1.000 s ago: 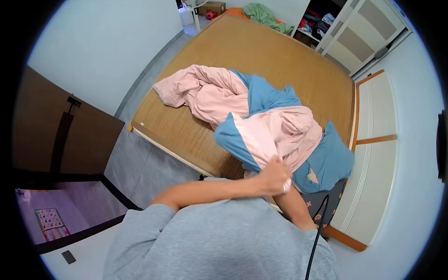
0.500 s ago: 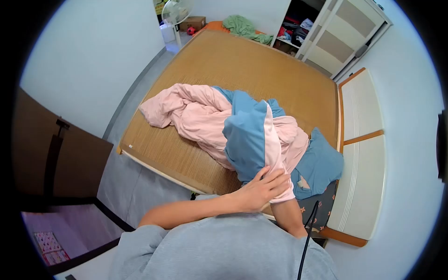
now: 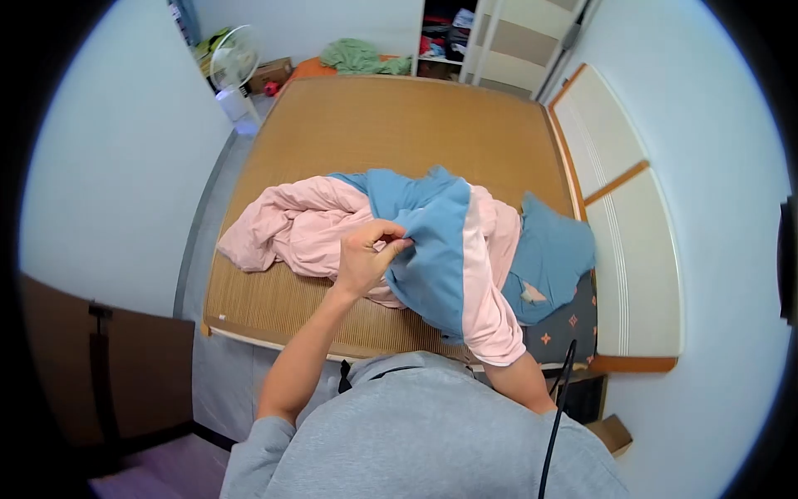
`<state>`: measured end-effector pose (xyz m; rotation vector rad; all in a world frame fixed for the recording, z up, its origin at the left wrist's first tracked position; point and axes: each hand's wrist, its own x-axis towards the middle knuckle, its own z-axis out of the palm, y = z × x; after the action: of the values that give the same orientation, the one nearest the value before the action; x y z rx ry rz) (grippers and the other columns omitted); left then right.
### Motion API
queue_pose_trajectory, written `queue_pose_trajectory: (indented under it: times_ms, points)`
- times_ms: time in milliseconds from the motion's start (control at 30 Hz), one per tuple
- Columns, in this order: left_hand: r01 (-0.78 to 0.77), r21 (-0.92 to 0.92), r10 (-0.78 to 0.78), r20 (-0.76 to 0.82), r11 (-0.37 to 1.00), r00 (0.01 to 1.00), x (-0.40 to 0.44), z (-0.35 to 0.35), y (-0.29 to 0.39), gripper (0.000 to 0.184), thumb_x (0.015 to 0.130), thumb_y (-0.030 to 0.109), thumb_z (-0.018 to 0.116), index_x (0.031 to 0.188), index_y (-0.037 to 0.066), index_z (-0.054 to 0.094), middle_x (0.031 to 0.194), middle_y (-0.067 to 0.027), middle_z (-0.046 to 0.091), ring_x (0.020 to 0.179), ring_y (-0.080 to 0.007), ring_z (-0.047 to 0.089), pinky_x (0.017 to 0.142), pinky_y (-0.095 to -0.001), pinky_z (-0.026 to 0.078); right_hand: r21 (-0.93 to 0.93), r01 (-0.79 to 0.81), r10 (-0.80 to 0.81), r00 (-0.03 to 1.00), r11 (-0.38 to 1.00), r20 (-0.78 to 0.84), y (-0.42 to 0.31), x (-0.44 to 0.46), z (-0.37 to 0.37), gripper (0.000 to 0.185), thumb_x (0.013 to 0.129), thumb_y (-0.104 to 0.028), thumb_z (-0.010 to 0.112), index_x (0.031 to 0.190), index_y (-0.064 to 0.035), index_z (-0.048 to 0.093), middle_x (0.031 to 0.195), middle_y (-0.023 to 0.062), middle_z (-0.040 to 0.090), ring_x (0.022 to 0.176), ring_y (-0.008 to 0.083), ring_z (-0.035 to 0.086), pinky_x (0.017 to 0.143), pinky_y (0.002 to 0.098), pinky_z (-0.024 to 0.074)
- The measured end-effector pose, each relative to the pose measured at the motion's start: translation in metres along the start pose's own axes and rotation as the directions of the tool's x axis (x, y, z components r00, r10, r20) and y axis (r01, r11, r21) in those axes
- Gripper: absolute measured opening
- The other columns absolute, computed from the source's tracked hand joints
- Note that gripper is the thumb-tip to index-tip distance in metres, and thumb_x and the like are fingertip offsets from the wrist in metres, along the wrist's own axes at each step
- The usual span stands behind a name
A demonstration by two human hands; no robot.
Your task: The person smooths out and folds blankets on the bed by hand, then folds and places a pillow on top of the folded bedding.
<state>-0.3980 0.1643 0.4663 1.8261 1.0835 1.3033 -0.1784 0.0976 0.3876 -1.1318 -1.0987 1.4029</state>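
Bed mat (image 3: 399, 116): golden brown, marked by fine ribbed lines on its near part. On the mat, the bedding cover (image 3: 432, 249) is coloured plain pale pink on one face and mid-blue on the other. At the mat's right side, a blue cloth (image 3: 553, 258) is noted with a small pale pink patch; below it, dark grey fabric (image 3: 573, 324) is dotted with orange motifs. Right of the mat, the headboard (image 3: 636, 274) is panelled in cream, lined with pale stripes and edged in orange-brown. Beyond the mat, green cloth (image 3: 353, 56) and orange cloth (image 3: 312, 68) are seen; the wardrobe door (image 3: 515, 46) is banded white and taupe.
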Motion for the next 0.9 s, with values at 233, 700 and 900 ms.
queue_pose_trajectory:
  times_ms: [233, 700, 900]
  points:
    - [-0.020, 0.045, 0.010, 0.208, 0.999, 0.978, -0.025, -0.011, -0.002, 0.013, 0.065, 0.000, 0.069, 0.074, 0.002, 0.061, 0.066, -0.0060, 0.060, 0.060, -0.0152, 0.056, 0.059, -0.0261, 0.045, 0.028, -0.009, 0.010, 1.000, 1.000, -0.016, 0.003, -0.012, -0.008, 0.034, 0.088, -0.015, 0.046, 0.120, -0.0034, 0.045, 0.111, 0.0116, 0.055, 0.094, 0.0249, 0.055, 0.084, 0.0357, 0.0438]
    - [0.007, -0.102, 0.044, 0.492, 0.995, 0.869, 0.020, -0.022, -0.021, 0.022, 0.065, 0.004, 0.063, 0.086, 0.001, 0.064, 0.081, -0.0095, 0.065, 0.070, -0.0136, 0.060, 0.068, -0.0258, 0.047, 0.405, -0.091, 0.010, 0.980, 0.910, 0.197, -0.013, -0.019, -0.041, 0.034, 0.088, -0.016, 0.047, 0.120, -0.0040, 0.045, 0.111, 0.0109, 0.055, 0.093, 0.0243, 0.055, 0.084, 0.0352, 0.0440]
    - [0.068, -0.132, -0.081, -0.095, 0.989, 0.992, 0.067, -0.032, -0.006, 0.008, 0.080, 0.004, 0.059, 0.083, -0.003, 0.062, 0.073, 0.0006, 0.059, 0.064, -0.0070, 0.050, 0.059, -0.0237, 0.042, 0.771, -0.416, 0.076, 0.897, 0.482, 0.436, 0.029, 0.000, -0.091, 0.031, 0.086, -0.018, 0.051, 0.115, -0.0059, 0.049, 0.102, 0.0116, 0.057, 0.090, 0.0243, 0.056, 0.082, 0.0309, 0.0461]
